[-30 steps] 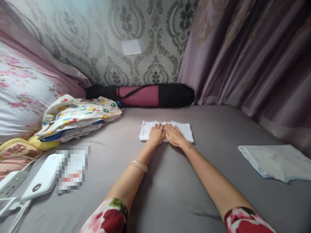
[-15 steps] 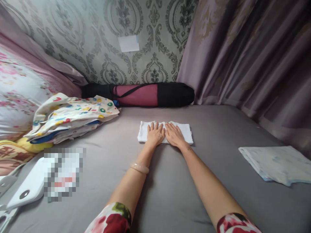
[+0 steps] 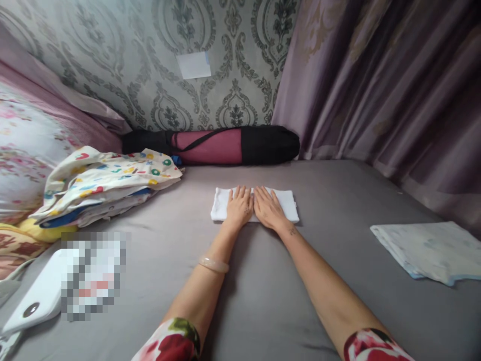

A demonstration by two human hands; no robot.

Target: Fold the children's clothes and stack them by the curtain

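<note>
Both hands rest unclenched and palm down on the cloth: the left hand [image 3: 240,206] and the right hand [image 3: 267,206] have their fingers extended, and neither grasps anything. Beneath and around them lies the folded rectangular white cloth [image 3: 290,204], flat on the grey sheet-covered bed [image 3: 334,220] in front of the person. Its long axis runs from left to right, across the forward reach of the arms; its short axis runs from the near edge to the far edge. The hands lie side by side over the middle, thumbs inward and close together, fingers pointing towards the far edge. Neither hand is nearer to the cloth, as both touch it; the left hand is nearer the left end and the right hand nearer the right end, with a bare white margin visible outside each. The near edge passes beneath the heels of the hands.

Further out, a pale ring-shaped bracelet [image 3: 213,264] encircles the left wrist. A folded pale cloth with light-blue edging [image 3: 432,250] lies well apart to the right, and a heap of cream printed fabric [image 3: 112,175] to the left. Beyond the far edge, the long black-and-maroon cylindrical bag [image 3: 210,149] lies roughly parallel to the white cloth's long axis
</note>
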